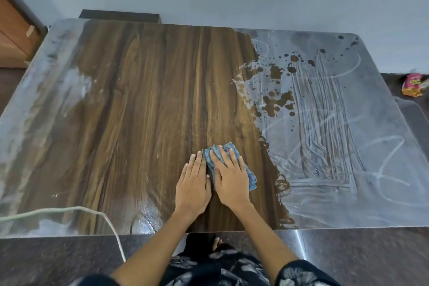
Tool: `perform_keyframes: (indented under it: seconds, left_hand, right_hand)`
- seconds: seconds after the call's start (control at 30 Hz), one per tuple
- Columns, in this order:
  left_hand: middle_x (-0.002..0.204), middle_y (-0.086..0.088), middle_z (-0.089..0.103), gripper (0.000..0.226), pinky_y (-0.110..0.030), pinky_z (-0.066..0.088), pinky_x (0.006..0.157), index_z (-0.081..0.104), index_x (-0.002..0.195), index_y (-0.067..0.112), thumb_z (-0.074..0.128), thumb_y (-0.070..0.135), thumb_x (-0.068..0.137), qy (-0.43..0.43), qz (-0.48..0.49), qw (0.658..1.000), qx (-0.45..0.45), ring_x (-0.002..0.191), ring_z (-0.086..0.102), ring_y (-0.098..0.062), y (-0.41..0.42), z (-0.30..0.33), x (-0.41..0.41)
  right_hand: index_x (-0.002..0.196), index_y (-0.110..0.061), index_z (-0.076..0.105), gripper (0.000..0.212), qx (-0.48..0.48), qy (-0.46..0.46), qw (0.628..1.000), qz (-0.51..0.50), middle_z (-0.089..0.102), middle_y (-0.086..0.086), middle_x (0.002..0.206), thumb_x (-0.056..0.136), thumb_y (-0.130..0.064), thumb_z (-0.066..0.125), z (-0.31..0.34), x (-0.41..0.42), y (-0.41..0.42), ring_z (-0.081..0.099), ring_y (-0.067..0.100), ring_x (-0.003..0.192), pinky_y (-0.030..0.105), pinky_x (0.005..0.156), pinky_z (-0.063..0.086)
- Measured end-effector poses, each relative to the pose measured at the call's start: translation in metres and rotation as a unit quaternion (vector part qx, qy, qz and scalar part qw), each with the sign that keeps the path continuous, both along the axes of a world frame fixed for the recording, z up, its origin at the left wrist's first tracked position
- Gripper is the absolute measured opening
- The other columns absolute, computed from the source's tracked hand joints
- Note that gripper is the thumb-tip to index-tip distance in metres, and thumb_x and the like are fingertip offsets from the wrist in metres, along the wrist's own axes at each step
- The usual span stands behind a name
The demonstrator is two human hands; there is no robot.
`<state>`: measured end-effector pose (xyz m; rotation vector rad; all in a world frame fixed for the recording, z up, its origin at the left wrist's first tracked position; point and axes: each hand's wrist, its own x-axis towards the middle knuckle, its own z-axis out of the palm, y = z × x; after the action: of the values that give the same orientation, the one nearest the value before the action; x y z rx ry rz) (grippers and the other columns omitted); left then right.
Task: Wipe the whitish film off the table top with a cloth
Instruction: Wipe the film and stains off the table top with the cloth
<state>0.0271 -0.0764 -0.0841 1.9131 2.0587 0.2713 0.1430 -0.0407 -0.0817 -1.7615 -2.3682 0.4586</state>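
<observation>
Both hands flat side by side, right hand [232, 175] pressing blue cloth [251, 177] near front edge, left hand [192, 183] on bare table [139, 100], film [348, 123] right and left, pink packet [412, 85] writing unreadable

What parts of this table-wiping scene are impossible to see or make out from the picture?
Head view only:
- Most of the blue cloth: the right hand lies flat over it.
- Table top, left end: cut off by the frame edge.
- Pink packet at the far right: blurred, print unreadable.
- White cord: both ends hidden, one past the left edge, one behind the left forearm.
- Whether the left hand touches the cloth.
</observation>
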Motion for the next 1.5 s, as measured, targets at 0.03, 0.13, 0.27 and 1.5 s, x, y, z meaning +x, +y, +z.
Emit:
perform_keyframes:
  seconds: [0.03,0.13,0.27,1.5]
  left_hand:
    - [0.144,-0.010,0.041,0.053,-0.038,0.024,0.108,0.040,0.137,0.002,0.027,0.026,0.091,0.005,-0.005,1.000,0.001,0.134,0.037,-0.024,0.006,0.000,-0.001]
    - [0.146,-0.010,0.037,0.056,-0.037,0.021,0.110,0.037,0.139,0.002,0.024,0.028,0.091,0.006,-0.014,1.000,-0.004,0.136,0.033,-0.023,0.023,-0.001,0.000]
    - [0.154,-0.006,0.018,0.063,-0.030,0.006,0.114,0.019,0.146,0.008,0.007,0.036,0.091,0.001,-0.027,1.000,-0.003,0.143,0.013,-0.019,0.064,0.001,0.008]
    - [0.157,-0.006,0.002,0.055,-0.031,0.000,0.116,0.003,0.148,0.009,0.015,0.031,0.099,0.043,0.079,0.994,0.065,0.144,-0.001,-0.017,0.448,-0.016,0.027]
  right_hand:
    - [0.139,-0.028,0.040,0.053,-0.002,0.002,1.000,-0.006,0.034,-0.005,0.148,0.092,-0.035,0.016,0.000,-0.001,0.006,0.023,0.019,0.140,0.035,0.113,0.009]
    - [0.139,-0.027,0.040,0.054,0.003,0.000,1.000,-0.017,0.033,-0.004,0.149,0.092,-0.036,0.015,0.001,0.002,0.022,0.021,0.019,0.141,0.034,0.113,0.007]
    - [0.141,-0.029,0.035,0.055,0.001,-0.001,0.999,-0.034,0.030,-0.004,0.150,0.092,-0.038,0.012,0.000,0.008,0.057,0.018,0.018,0.142,0.032,0.113,0.003]
    - [0.145,-0.020,0.023,0.048,0.075,-0.059,0.995,-0.033,0.021,0.000,0.154,0.098,-0.026,0.030,-0.006,0.028,0.541,0.017,0.028,0.140,0.045,0.115,0.014]
